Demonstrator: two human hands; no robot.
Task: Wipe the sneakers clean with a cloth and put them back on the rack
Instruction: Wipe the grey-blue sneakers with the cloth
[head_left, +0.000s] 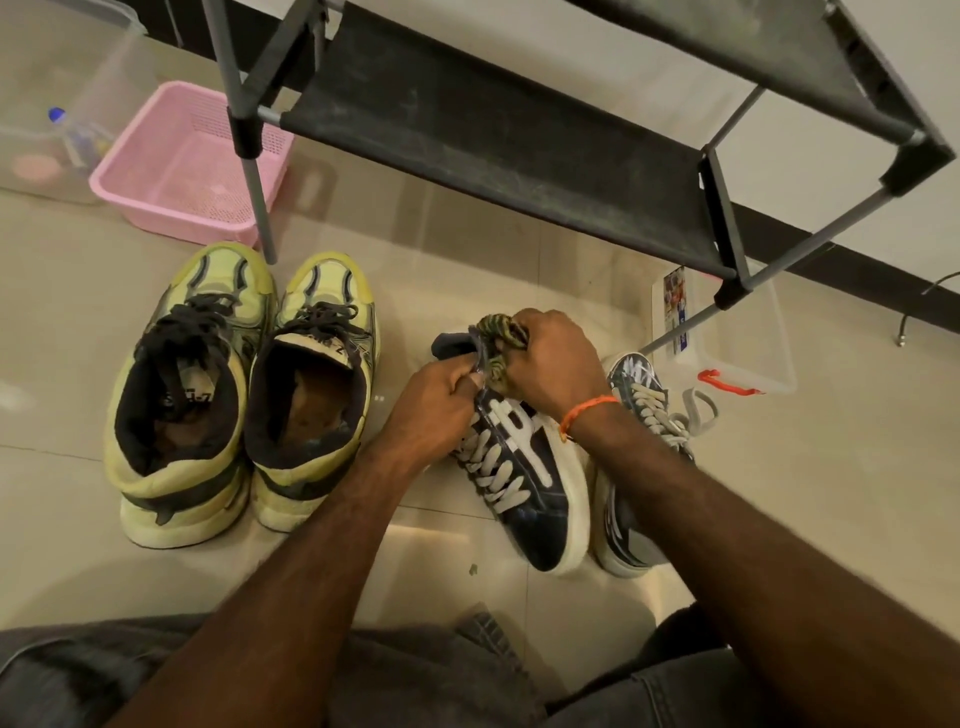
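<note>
A dark navy sneaker (535, 493) with white laces and a white sole lies on the tiled floor, toe towards me. My left hand (434, 410) pinches the edge of its collar. My right hand (556, 364) grips a bunched striped cloth (498, 332) and presses it against the sneaker's heel opening. Its twin navy sneaker (641, 410) lies just to the right, partly under my right forearm. A pair of yellow-green sneakers (239, 395) with black laces stands to the left, heels towards me. The black shoe rack (498, 140) stands behind, its lower shelf bare.
A pink plastic basket (187, 166) sits at the rack's left leg, with a clear plastic bin (57, 104) beyond it. A clear lidded box (737, 343) with a red latch lies under the rack's right end. My knees in dark trousers fill the bottom edge.
</note>
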